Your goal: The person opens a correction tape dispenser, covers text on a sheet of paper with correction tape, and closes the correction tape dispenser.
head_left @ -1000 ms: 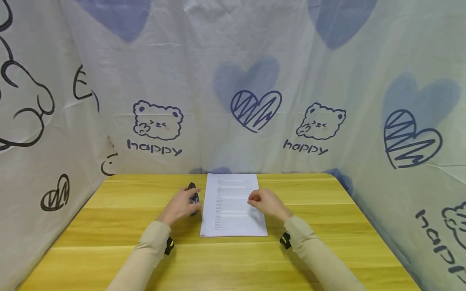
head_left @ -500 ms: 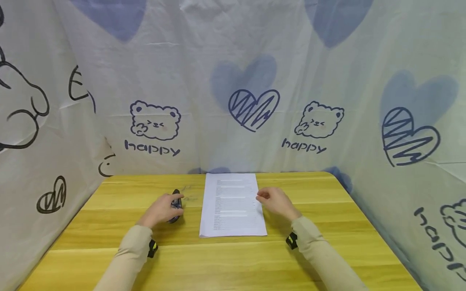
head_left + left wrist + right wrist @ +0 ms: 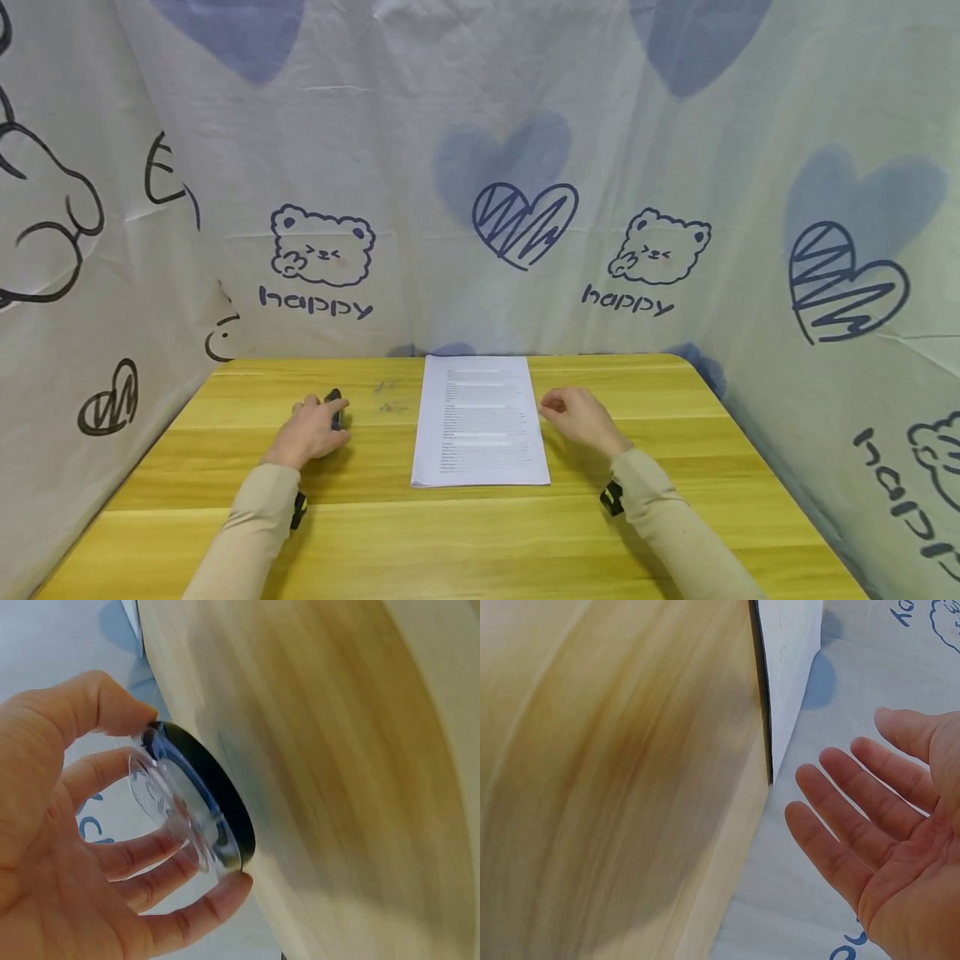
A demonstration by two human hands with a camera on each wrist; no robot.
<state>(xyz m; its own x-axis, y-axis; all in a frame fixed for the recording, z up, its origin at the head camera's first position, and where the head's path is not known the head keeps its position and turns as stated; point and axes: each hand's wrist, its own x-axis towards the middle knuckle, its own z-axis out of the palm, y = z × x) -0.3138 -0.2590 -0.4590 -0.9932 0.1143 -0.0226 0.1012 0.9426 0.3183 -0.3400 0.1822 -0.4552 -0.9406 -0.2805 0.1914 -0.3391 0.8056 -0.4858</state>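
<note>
My left hand (image 3: 303,429) grips a round, shallow thing with a black base and a clear plastic top, perhaps a small dish (image 3: 199,799). In the left wrist view the thumb and fingertips press on its edge, and it stands close over the wood. To its right in the head view lies a stack of printed paper (image 3: 480,425), white with lines of small text. Beside the stack's right edge is my right hand (image 3: 581,417), holding nothing. The right wrist view shows its fingers relaxed and slightly bent.
The wooden table (image 3: 465,542) is yellowish with a striped grain. Small grey marks (image 3: 390,408) show on it between the left hand and the paper. A white cloth curtain (image 3: 427,275) with hearts and bears encloses the back and sides.
My left hand has moved left, away from the paper, with the round black-and-clear thing in its fingers. The right hand has drawn back rightward off the paper. The stack stays put.
</note>
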